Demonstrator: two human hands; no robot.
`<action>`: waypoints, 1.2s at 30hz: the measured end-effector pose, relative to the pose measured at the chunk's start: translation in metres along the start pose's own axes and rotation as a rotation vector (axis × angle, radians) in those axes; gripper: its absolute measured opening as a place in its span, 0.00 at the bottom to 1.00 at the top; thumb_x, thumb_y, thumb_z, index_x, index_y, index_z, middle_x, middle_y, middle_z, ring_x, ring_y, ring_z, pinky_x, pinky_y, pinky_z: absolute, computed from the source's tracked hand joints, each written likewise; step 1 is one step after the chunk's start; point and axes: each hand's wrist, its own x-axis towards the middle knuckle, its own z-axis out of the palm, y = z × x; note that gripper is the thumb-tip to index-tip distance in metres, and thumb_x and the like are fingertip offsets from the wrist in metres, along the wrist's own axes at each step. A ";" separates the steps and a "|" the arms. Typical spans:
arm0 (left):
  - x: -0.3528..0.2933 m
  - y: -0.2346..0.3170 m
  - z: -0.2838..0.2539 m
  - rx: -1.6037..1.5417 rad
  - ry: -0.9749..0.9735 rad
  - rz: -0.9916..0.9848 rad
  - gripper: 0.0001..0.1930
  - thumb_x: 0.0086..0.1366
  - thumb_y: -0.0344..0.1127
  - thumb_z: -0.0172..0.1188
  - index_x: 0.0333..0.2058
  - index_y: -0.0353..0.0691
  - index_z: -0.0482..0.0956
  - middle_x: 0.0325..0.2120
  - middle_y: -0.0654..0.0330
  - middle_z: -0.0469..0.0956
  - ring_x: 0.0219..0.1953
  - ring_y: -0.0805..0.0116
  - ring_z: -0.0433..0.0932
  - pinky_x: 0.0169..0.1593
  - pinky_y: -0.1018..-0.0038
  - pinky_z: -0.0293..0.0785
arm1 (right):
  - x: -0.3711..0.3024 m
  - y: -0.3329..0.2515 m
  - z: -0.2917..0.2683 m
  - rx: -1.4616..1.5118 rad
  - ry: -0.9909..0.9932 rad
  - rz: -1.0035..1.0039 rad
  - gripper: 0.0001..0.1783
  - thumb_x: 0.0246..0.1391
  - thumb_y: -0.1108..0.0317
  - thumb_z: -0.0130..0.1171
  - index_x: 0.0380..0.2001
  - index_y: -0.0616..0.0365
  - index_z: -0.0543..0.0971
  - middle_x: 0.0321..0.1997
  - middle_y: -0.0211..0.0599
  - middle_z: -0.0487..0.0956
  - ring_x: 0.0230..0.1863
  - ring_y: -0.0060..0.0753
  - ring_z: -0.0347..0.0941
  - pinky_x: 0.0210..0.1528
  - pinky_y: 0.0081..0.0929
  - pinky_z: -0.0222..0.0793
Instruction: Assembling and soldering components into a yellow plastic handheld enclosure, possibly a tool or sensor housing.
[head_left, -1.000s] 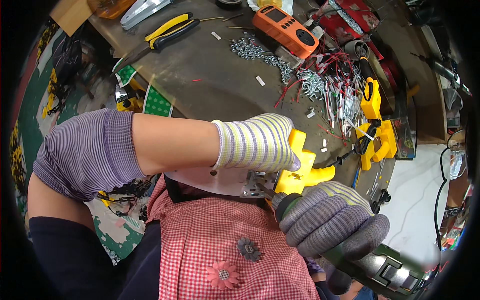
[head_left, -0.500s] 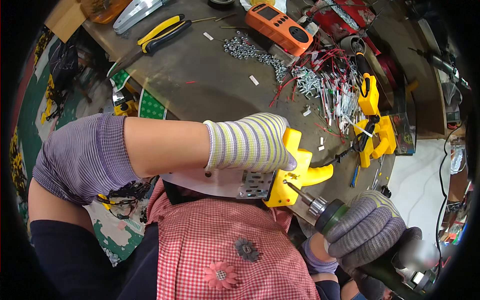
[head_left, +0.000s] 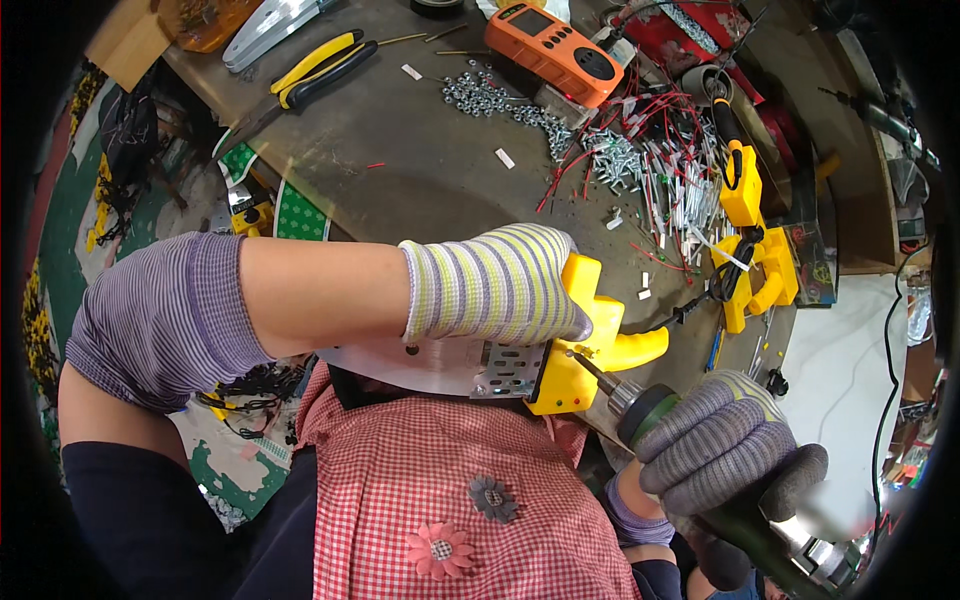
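Note:
My left hand, in a striped glove, grips a yellow plastic handle housing near the bench's front edge; most of its fingers are hidden. From the housing a flat metal blade with a slotted plate runs left, below my forearm. In my right hand, gloved in grey, is a dark green and black power screwdriver, fingers wrapped round its body. The thin bit points up and left, with its tip at the housing's face, by a small screw hole.
Pliers with yellow-black handles lie far left, an orange meter at the back. Right of centre are heaped nuts, screws and red-wired parts. More yellow housings with a black cord lie to the right.
My right hand and the power screwdriver have shifted slightly up and left, the bit staying at the housing. My left hand keeps its hold, almost unmoved.

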 end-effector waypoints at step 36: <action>0.006 -0.001 0.003 -0.003 0.104 0.194 0.30 0.54 0.41 0.75 0.51 0.30 0.75 0.39 0.48 0.83 0.44 0.57 0.83 0.50 0.67 0.77 | -0.017 -0.044 -0.023 0.015 0.144 0.084 0.14 0.60 0.59 0.56 0.36 0.61 0.77 0.23 0.47 0.79 0.21 0.47 0.78 0.28 0.44 0.79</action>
